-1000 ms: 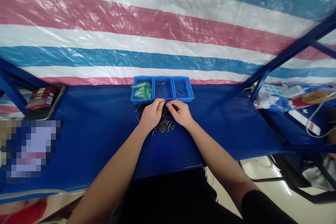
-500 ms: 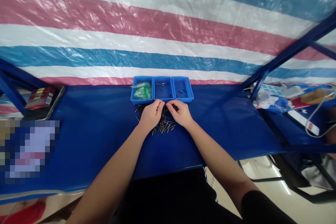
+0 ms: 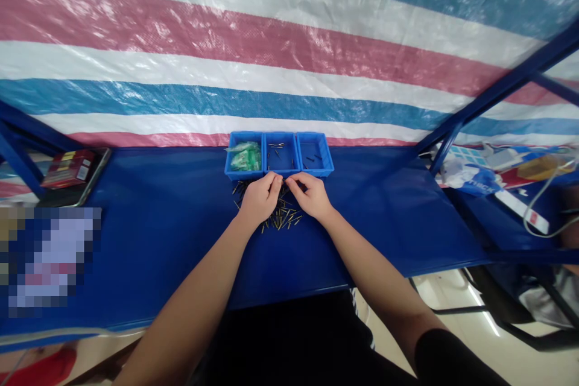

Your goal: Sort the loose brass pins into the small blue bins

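Note:
My left hand (image 3: 261,196) and my right hand (image 3: 310,194) face each other, fingertips nearly meeting in a pinch. Whatever sits between their fingers is too small to make out. Below and between them lies a loose pile of thin brass-and-dark pins (image 3: 281,216), partly hidden by my hands. Right behind the fingertips stand three blue bins side by side. The left bin (image 3: 229,164) holds a clear plastic bag with green contents (image 3: 246,157). In the middle bin (image 3: 286,158) lie several small pins. A few dark pieces rest in the right bin (image 3: 319,151).
A red box (image 3: 67,169) lies on a dark tray at the far left. Blue frame posts (image 3: 446,132) rise at both sides. Plastic packaging (image 3: 470,172) and a white strip (image 3: 522,211) lie at the right. A striped sheet (image 3: 271,42) hangs behind the blue table (image 3: 158,241).
Both hands stay in nearly the same place, with only a slight shift of the fingers. Bins and pile look the same.

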`<state>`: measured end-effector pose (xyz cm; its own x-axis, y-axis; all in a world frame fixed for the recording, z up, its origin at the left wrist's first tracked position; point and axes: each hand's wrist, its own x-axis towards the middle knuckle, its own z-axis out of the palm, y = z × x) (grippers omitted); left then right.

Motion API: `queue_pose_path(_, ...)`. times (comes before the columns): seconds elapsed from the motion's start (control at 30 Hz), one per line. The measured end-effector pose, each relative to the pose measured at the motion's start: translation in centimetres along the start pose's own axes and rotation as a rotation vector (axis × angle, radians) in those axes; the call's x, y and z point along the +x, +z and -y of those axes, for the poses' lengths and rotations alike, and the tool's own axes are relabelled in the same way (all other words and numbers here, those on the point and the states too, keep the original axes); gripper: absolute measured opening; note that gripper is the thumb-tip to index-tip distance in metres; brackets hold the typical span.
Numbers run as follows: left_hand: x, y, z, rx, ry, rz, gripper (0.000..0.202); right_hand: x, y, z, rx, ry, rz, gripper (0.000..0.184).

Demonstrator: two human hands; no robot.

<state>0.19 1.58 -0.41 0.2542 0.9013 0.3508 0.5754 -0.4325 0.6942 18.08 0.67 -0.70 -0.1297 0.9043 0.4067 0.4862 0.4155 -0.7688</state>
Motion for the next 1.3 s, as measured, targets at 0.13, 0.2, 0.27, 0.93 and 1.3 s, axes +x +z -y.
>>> queue_pose_path(0.13, -0.03, 0.0, -0.09, -0.004, 0.006, -0.001, 0.04, 0.01, -0.05, 0.11, -0.004, 0.007, 0.0, 0.03)
queue_pose_path(0.2, -0.02, 0.02, -0.1, -0.011, 0.009, -0.003, 0.04, 0.01, -0.06, 0.13, -0.004, 0.018, 0.0, 0.029)
queue_pose_path(0.27, 0.0, 0.03, -0.11, -0.011, 0.01, -0.001, 0.04, 0.0, -0.05, 0.11, -0.004, 0.027, 0.004, 0.029)
queue_pose_path(0.93, 0.1, 0.13, -0.01, 0.012, 0.008, 0.031, 0.038, 0.02, -0.03, -0.04, 0.005, 0.04, 0.009, 0.03)
queue_pose_path(1.3, 0.05, 0.25, 0.02, 0.041, -0.006, 0.065, 0.037, 0.06, -0.13, -0.06, 0.008, 0.068, 0.021, 0.03)
